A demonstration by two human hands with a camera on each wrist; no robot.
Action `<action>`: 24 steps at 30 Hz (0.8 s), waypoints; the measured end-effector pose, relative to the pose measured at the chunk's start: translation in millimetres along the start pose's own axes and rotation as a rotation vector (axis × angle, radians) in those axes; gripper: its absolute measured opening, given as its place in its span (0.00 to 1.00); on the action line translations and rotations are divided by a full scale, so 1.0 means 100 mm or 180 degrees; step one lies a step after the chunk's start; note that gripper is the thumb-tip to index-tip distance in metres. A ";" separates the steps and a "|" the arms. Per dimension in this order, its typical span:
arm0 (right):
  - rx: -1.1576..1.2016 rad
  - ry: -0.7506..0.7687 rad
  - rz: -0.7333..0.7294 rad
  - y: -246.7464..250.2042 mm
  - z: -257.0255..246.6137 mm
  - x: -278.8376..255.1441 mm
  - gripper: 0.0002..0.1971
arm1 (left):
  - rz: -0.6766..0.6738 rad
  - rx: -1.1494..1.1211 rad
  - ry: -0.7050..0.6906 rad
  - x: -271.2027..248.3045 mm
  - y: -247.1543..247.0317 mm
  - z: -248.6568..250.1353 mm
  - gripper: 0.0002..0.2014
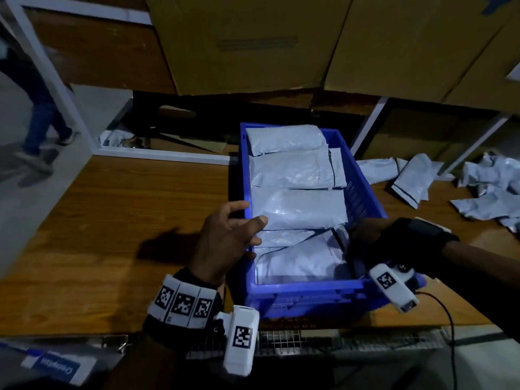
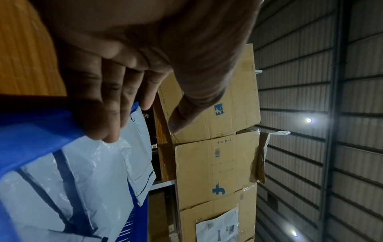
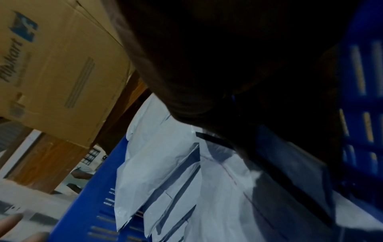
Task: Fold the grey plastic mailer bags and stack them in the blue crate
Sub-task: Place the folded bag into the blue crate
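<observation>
From the head camera, the blue crate (image 1: 363, 192) sits on a wooden table (image 1: 126, 209), filled with a row of folded grey bags (image 1: 298, 204). The left hand (image 1: 225, 240) hovers at the crate's left rim with fingers loosely spread and thumb out, gripping nothing. The right hand (image 1: 365, 235) reaches down inside the crate at its right wall; it is dark and its fingers are hidden, so whether it grips a bag cannot be told. Unfolded bags (image 1: 489, 190) lie loose on the table to the right.

From the left wrist, the fingers (image 2: 107, 104) are nearly straight, their tips at the crate rim (image 2: 37, 131) and the edge of a bag (image 2: 89, 172). Cardboard boxes (image 2: 217, 163) stand behind.

From the right wrist, the hand (image 3: 207, 65) is a dark shape over the bags (image 3: 165, 172) beside the crate wall (image 3: 362, 114); its grasp cannot be made out.
</observation>
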State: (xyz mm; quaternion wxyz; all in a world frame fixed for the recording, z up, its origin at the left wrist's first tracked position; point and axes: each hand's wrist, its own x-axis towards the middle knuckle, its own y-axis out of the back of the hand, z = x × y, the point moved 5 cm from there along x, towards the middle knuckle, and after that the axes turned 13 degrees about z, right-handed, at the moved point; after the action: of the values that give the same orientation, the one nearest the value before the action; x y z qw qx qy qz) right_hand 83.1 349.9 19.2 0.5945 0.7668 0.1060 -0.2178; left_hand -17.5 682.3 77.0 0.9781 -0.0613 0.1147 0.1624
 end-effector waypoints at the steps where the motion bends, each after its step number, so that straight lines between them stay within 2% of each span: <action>1: 0.0030 -0.0013 -0.0004 0.04 -0.11 -0.10 0.17 | -0.0009 0.0026 -0.0004 0.01 -0.01 0.00 0.23; 4: -0.0236 -0.0012 0.0037 0.13 -0.29 -0.26 0.16 | -0.0025 0.0007 0.0013 0.02 -0.03 -0.01 0.22; 7: -0.0570 0.0128 -0.0087 0.16 -0.49 -0.38 0.21 | -0.0062 -0.0015 -0.0004 0.03 -0.04 -0.01 0.22; 10: -0.0692 0.0253 -0.0200 0.15 -0.56 -0.37 0.16 | -0.0089 -0.0040 0.0004 0.03 -0.03 -0.03 0.21; 13: -0.0772 0.0128 -0.0230 0.13 -0.53 -0.37 0.20 | -0.0122 -0.0055 0.0010 0.04 -0.02 -0.04 0.22; 14: -0.0879 0.0122 -0.0292 0.12 -0.53 -0.35 0.15 | -0.0132 -0.0045 0.0007 0.04 -0.02 -0.04 0.22; 15: -0.0817 0.0055 -0.0258 0.15 -0.53 -0.32 0.09 | -0.0133 -0.0036 0.0001 0.04 -0.02 -0.04 0.22; 16: -0.0721 -0.0032 -0.0245 0.18 -0.52 -0.31 0.08 | -0.0129 -0.0027 -0.0008 0.04 -0.02 -0.04 0.23; 19: -0.0366 -0.0202 0.0007 0.33 -0.53 -0.31 0.16 | -0.0138 0.0027 -0.0038 0.04 -0.01 -0.06 0.25; 24: -0.0070 -0.0233 0.0151 0.48 -0.59 -0.38 0.12 | -0.0168 0.0120 -0.0090 0.03 -0.01 -0.04 0.25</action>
State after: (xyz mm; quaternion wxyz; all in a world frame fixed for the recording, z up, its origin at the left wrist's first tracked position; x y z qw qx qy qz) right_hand 81.8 396.8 90.0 0.6114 0.7540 0.0683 -0.2303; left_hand -15.4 681.7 72.3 0.9846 -0.0435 0.1023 0.1352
